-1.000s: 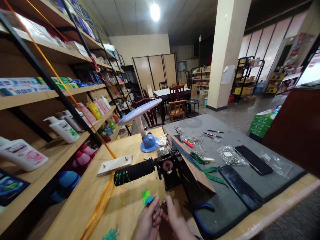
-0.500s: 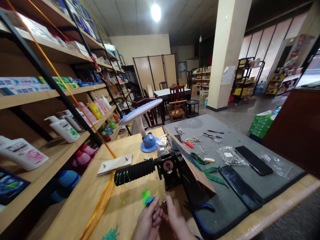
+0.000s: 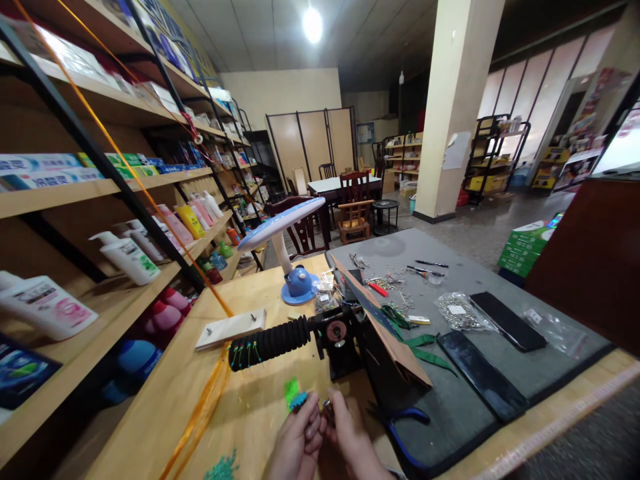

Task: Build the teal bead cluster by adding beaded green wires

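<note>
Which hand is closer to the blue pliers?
Right. The right hand sits just beside the blue pliers on the mat; the left hand is farther away, pinching a green bead bunch.

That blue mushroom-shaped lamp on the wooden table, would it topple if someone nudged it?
Probably fairly easily. The lamp carries a wide, tilted head on a thin white stem over a smaller round blue base, so it looks top-heavy. It appears to be plastic, so likely light. A push near the head would tip it sooner than one at the base.
</note>
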A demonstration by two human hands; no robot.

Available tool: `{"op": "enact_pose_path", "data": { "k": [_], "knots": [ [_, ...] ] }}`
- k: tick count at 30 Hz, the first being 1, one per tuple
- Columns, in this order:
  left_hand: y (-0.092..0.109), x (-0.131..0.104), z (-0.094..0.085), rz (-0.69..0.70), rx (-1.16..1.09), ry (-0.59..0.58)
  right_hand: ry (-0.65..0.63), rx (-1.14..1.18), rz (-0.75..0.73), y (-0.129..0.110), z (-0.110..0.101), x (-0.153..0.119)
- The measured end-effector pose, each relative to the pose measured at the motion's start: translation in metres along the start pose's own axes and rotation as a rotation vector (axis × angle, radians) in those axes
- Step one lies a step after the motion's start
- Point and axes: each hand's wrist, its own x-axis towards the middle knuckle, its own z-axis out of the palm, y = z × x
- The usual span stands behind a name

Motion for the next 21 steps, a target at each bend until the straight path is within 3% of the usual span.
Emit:
{"op": "enact_pose_path", "data": {
  "k": [21],
  "knots": [
    [-0.0013,0.0002,-0.001,-0.004,0.006,-0.019,0.038,-0.046,-0.005,-0.0028,-0.0004,-0.0016]
  ]
}}
